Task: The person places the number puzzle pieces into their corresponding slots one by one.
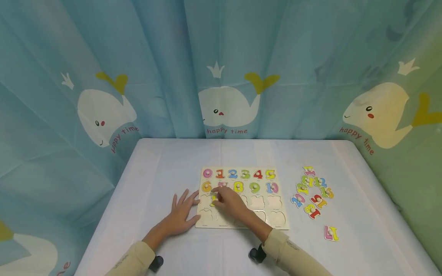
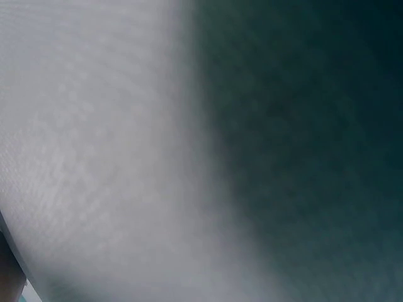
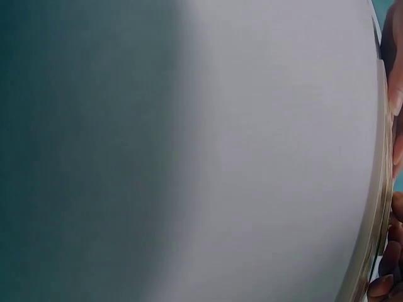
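A wooden number puzzle board (image 1: 238, 169) lies on the table, with knobbed pieces for 0 to 10 filling its upper two rows. My right hand (image 1: 233, 204) reaches over it, thumb and index finger pinching a number piece (image 1: 213, 201) at the third row's second recess. Only a yellow part of that piece shows; the fingers hide the rest. My left hand (image 1: 179, 217) lies with spread fingers at the board's left edge, fingertips touching it. In the right wrist view, fingers (image 3: 395, 94) and the board's edge (image 3: 368, 258) show at the far right.
Right of the board lies a loose cluster of several two-digit pieces, among them a blue and pink 20 (image 1: 298, 200) and an 18 (image 1: 312, 211). A pink and yellow 17 (image 1: 331, 233) lies apart, nearer me. A whale-printed curtain (image 1: 165, 76) hangs behind the white table (image 1: 165, 165).
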